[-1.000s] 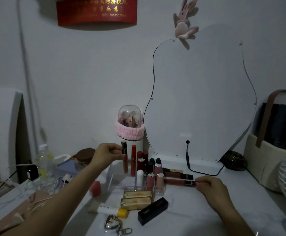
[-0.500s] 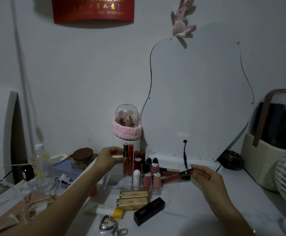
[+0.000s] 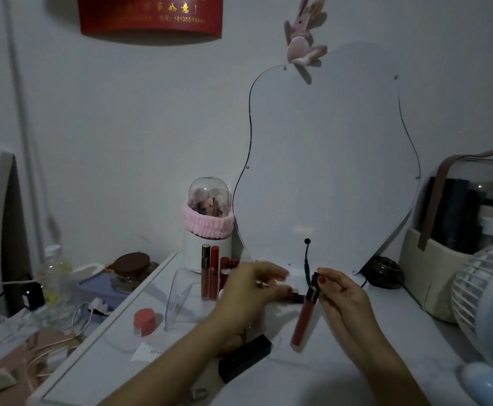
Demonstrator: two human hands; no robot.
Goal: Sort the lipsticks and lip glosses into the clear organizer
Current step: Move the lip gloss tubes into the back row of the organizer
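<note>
The clear organizer (image 3: 180,301) stands mid-table with two tall lip glosses (image 3: 209,272) upright at its back and red lipsticks (image 3: 228,265) beside them. My left hand (image 3: 254,288), blurred, stretches rightward across the organizer and hides most of its compartments. Its fingertips are at a dark tube with a gold band (image 3: 296,297) lying on the table; whether they grip it I cannot tell. My right hand (image 3: 342,294) pinches the black cap of a dark red lip gloss (image 3: 303,320), which hangs tilted just right of the organizer.
A black lipstick box (image 3: 245,358) lies in front. A pink-red jar (image 3: 144,320) sits left of the organizer. Behind stand a brush holder with a pink band (image 3: 208,218) and a curved mirror (image 3: 327,171). A fan (image 3: 488,303) and storage case (image 3: 444,259) fill the right.
My left hand let go of the tall gloss, which now stands in the organizer, and swept right. My right hand lifted the red gloss off the table and turned it nearly upright.
</note>
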